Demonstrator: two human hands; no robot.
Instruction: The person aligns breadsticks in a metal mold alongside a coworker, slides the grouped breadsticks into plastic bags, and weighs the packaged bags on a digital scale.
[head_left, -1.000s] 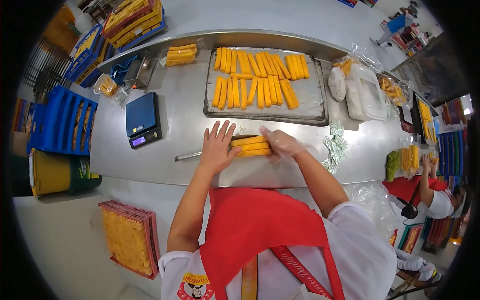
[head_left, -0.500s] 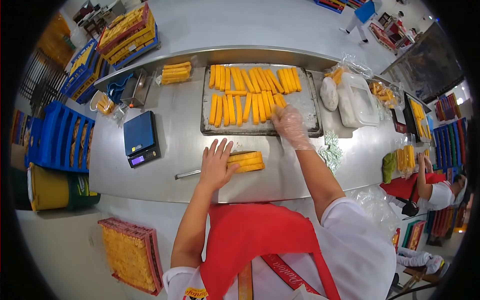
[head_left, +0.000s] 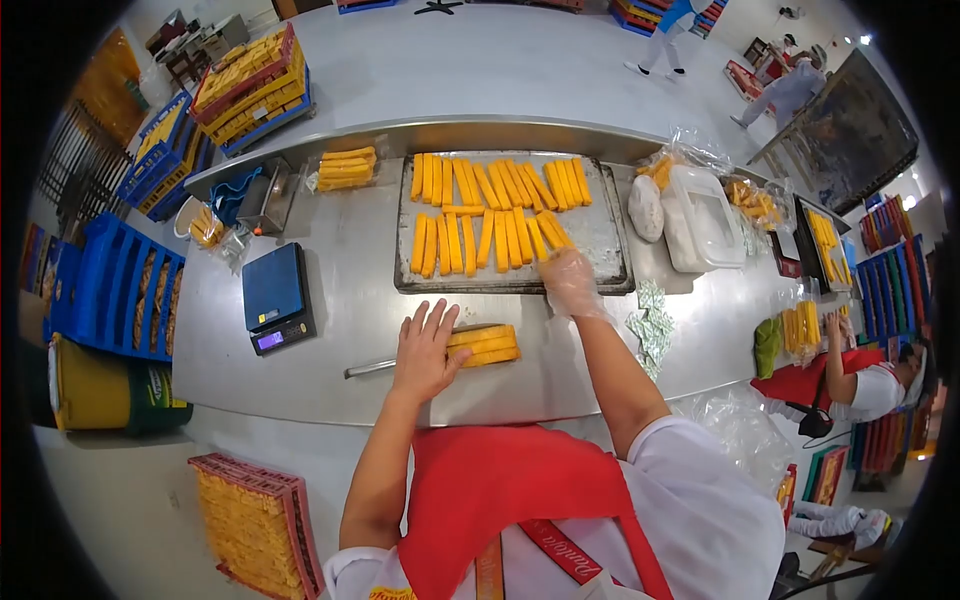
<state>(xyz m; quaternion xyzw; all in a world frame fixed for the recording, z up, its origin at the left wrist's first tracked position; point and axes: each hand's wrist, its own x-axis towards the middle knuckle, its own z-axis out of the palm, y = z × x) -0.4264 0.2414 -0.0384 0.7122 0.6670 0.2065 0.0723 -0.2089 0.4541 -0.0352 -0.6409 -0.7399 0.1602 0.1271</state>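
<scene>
My left hand (head_left: pixel 424 352) lies with its fingers spread at the left end of a small stack of yellow bread sticks (head_left: pixel 487 346), its thumb against them. A metal strip, perhaps a blade or handle (head_left: pixel 370 369), sticks out to the left from under this hand. My right hand (head_left: pixel 568 276), in a clear plastic glove, is closed around the near end of a yellow bread stick (head_left: pixel 553 229) at the right of the tray's lower row. Its fingertips are partly hidden. The dark-rimmed metal tray (head_left: pixel 597 232) carries two rows of these sticks.
On the left stand a digital scale (head_left: pixel 275 290) and a bagged bundle of sticks (head_left: pixel 347 168). Right of the tray are a white plastic container (head_left: pixel 703 222), a wrapped white lump (head_left: pixel 646 208) and small printed packets (head_left: pixel 651 330). A co-worker (head_left: pixel 850 385) is at the table's right end.
The view has shifted slightly. My right hand has come a little nearer to me at the tray's front edge. My left hand stays at the stack. People in the background have moved.
</scene>
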